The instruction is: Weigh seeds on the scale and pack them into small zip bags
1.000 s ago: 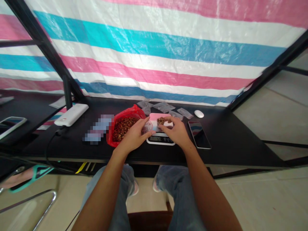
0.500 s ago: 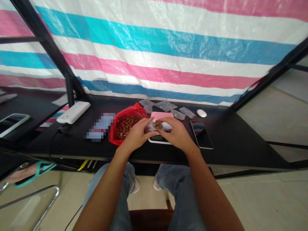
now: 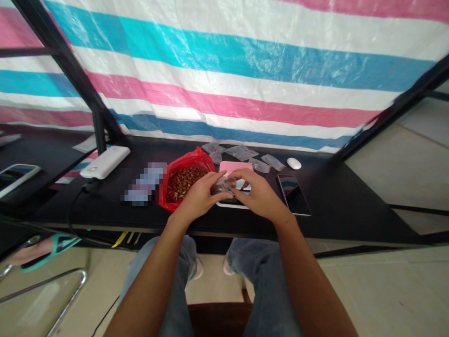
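Observation:
Between my two hands is a small clear plastic bag (image 3: pixel 223 184); brown bits show faintly through it. My left hand (image 3: pixel 202 191) pinches its left side. My right hand (image 3: pixel 253 191) has its thumb and fingers closed at the bag's right side. Under the hands lies a white scale-like device (image 3: pixel 233 204) with a dark front panel, mostly covered by them, and a pink piece (image 3: pixel 236 166) shows at its back. Just left of my left hand stands an open red plastic bag (image 3: pixel 206 161) filled with brown nuts or seeds (image 3: pixel 183 182).
Several small clear bags (image 3: pixel 242 152) lie at the back of the black table (image 3: pixel 336 201). A white mouse (image 3: pixel 293 163) and a dark phone (image 3: pixel 293 194) are at right. A white power strip (image 3: pixel 105 162) with a cable lies at left, near a blurred-out item (image 3: pixel 145 184).
The brown clump that showed between my fingertips is no longer plainly visible there; clear plastic shows in its place. Both hands stay nearly where they were, and the view has shifted slightly.

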A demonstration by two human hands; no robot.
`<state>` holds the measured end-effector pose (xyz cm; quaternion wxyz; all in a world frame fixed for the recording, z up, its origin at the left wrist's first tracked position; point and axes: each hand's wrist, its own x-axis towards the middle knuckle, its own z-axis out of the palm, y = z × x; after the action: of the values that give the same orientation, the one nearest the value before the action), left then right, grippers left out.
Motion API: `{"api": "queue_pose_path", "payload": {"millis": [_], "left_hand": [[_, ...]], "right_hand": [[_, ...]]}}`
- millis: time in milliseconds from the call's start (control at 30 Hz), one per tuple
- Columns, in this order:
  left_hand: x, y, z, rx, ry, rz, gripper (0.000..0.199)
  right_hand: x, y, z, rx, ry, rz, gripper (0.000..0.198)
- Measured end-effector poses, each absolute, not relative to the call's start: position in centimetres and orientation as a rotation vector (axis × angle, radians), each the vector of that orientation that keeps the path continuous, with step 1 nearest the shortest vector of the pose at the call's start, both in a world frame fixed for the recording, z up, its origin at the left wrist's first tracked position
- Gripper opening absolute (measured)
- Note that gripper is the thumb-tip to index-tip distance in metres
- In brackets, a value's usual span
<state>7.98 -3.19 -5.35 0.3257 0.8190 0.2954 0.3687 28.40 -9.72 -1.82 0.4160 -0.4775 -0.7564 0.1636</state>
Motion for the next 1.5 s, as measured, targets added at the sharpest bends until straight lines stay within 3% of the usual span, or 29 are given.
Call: {"api": "queue_pose_path", "payload": {"millis": [367,800,1200,1500], "left_hand": [[8.5,-3.3,-4.7,2.031,0.778,1.028,0.057],[9.5,-3.2,-5.9,2.093,0.765,1.17,0.06],[10.1,-4.0,-5.5,1.984,0.805,1.329,0.063],[10.3,-4.2,-5.5,1.944,0.822,1.424,0.07]], "right_hand": [[28.1,-8.6,-1.4,-1.218,-1.74,0.48,0.036],[25.8,-6.7,-2.0,-1.217,-1.532,0.437,0.028],[25.7,-7.7,-2.0,-1.139,-1.47,0.408,0.037],[26.2,-7.6,-2.4,-0.998,-1.359,0.614,0.054]]}}
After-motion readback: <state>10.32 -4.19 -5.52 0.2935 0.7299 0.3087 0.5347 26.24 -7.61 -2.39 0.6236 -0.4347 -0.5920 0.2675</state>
